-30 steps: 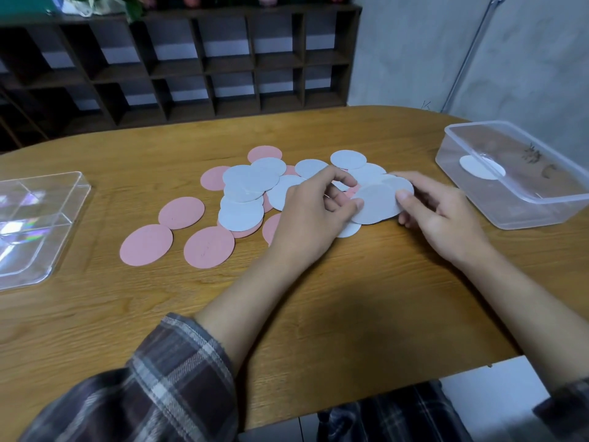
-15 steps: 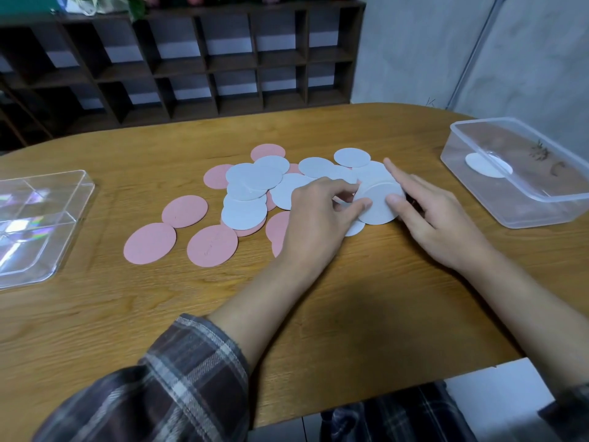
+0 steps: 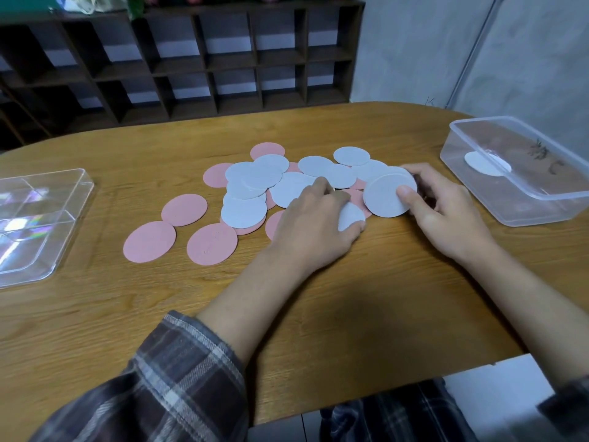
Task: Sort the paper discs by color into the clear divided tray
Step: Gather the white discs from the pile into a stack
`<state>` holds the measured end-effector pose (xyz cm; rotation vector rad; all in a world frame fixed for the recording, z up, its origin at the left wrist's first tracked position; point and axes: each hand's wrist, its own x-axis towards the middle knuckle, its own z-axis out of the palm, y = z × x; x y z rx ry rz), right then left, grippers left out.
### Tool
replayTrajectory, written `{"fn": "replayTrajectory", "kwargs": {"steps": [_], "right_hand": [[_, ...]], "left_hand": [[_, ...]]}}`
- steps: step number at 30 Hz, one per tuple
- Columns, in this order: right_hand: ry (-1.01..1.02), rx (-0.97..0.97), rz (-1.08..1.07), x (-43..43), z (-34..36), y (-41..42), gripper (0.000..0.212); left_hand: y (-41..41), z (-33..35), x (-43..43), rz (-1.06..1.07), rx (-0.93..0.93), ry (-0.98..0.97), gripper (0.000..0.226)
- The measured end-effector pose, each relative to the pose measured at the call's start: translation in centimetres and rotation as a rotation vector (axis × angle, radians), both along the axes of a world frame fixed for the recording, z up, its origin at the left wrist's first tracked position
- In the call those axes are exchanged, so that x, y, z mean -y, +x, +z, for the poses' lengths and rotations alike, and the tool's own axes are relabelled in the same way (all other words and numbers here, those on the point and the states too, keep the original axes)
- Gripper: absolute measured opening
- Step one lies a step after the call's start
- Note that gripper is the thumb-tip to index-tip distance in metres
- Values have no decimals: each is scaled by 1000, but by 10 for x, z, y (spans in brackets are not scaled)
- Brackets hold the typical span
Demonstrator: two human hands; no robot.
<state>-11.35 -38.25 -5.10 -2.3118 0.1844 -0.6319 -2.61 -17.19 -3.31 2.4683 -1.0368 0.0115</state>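
Since half a second ago our right hand has closed round a pale blue disc, thumb on its face and fingers behind, and tipped it up off the pile. A second rim shows behind it, so we cannot tell whether it is one disc or several. Our left hand has slid nearer and lies curled over the middle of the pile, thumb against the edge of a second pale disc. Whether it grips that disc we cannot tell, and it hides what lies beneath.

The other discs overlap mid-counter, with three pink discs lying apart on the left. The clear divided tray sits at the left edge, cut off by the frame, well apart from the pile. On the right a clear tub holds one white disc. Beyond the counter stands a dark shelf.
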Motion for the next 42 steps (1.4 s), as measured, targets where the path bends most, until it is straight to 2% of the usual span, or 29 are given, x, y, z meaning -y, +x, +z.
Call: {"fn": "replayTrajectory", "kwargs": {"steps": [4, 8, 11, 16, 30, 33, 36, 39, 42], "right_hand": [[6, -2, -9, 0, 0, 0, 24], [31, 1, -6, -1, 0, 0, 25], [43, 7, 6, -1, 1, 0, 30], [42, -4, 30, -3, 0, -2, 39], [164, -59, 139, -7, 0, -4, 43], [112, -99, 127, -10, 4, -7, 49], [-22, -139, 118, -15, 7, -7, 54], [-99, -180, 119, -18, 8, -5, 58], [-110, -133, 115, -17, 7, -5, 53]], "left_hand": [[4, 0, -1, -2, -100, -88, 54], [9, 3, -3, -8, -165, -250, 13], [8, 5, -1, -46, -245, -410, 2], [3, 4, 2, -59, -251, -508, 6], [-3, 1, 6, 103, -239, -555, 15], [-3, 0, 6, 90, -240, -586, 15], [-2, 0, 6, 61, -217, -596, 17], [-1, -2, 4, 24, -135, -588, 28], [-1, -3, 3, -6, -51, -597, 27]]}}
